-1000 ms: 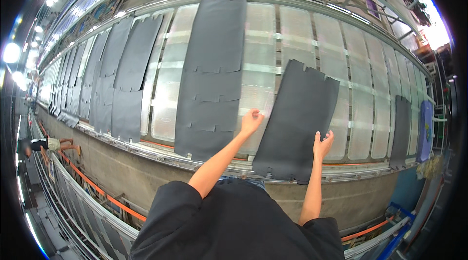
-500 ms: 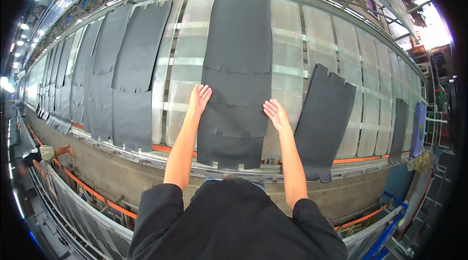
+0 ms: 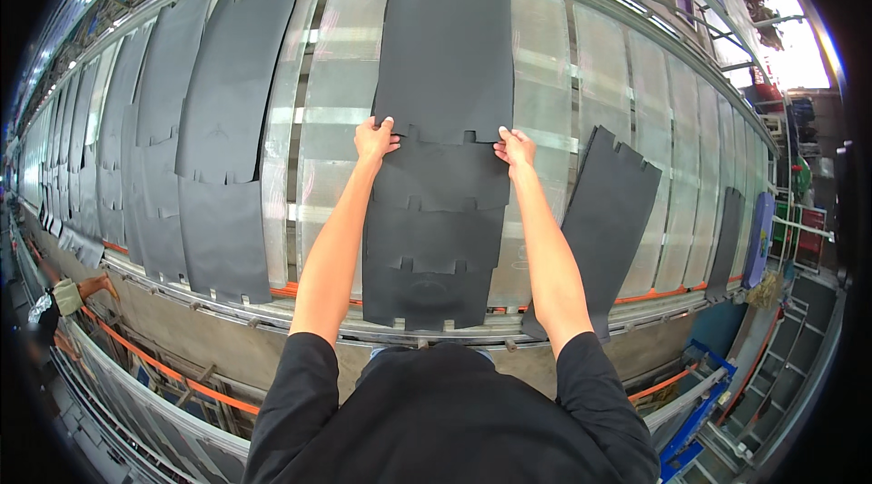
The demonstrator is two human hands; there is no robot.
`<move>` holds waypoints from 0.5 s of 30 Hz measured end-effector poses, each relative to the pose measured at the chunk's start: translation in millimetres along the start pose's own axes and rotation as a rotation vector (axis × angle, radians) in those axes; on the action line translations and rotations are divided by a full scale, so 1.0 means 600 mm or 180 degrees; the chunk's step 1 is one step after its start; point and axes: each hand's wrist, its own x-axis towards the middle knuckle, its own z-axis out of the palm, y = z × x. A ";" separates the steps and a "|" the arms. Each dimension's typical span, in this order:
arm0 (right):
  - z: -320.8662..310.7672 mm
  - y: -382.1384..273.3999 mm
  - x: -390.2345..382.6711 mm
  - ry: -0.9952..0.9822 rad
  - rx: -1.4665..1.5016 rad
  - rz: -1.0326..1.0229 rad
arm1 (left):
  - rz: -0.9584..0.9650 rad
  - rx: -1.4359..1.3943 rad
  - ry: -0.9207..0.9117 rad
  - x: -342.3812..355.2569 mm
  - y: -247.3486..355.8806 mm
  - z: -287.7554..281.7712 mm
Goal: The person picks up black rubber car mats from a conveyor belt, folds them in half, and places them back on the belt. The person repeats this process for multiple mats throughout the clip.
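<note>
A long dark grey sheet (image 3: 443, 39) with notched ends lies across the pale translucent panels in front of me. My left hand (image 3: 374, 139) pinches the left corner of its near edge between thumb and fingers. At the opposite corner of that edge my right hand (image 3: 515, 148) grips in the same way. Under this edge and toward me lie more dark grey sheets (image 3: 436, 177), overlapping in steps, with notches along their near ends. The lowest one reaches the near rail.
To the left, more dark grey sheets (image 3: 232, 75) cover the panels in rows. A slanted grey sheet (image 3: 613, 202) lies on the right, partly behind my right forearm. Farther right is a purple object (image 3: 760, 239). Another person's arm (image 3: 97, 287) shows at the far left.
Both hands have moved away from me, from hovering open over the lower sheets to the near corners of the top sheet, and have closed on its edge. The view has shifted slightly.
</note>
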 end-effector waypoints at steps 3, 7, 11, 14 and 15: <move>-0.034 0.024 -0.028 -0.0006 -0.0307 -0.0307 | 0.0100 0.0125 -0.0180 -0.048 -0.007 -0.024; -0.081 0.106 -0.111 0.0021 -0.0503 -0.0246 | 0.0107 0.0419 -0.0216 -0.132 -0.071 -0.077; -0.088 0.152 -0.158 0.0310 -0.0374 -0.0307 | 0.0187 0.1206 -0.0010 -0.179 -0.119 -0.100; -0.098 0.147 -0.162 0.0482 -0.0996 -0.0450 | 0.0807 0.1944 0.0396 -0.183 -0.133 -0.098; -0.102 0.142 -0.160 0.0524 -0.1312 -0.0530 | 0.1239 0.2139 0.0681 -0.190 -0.137 -0.095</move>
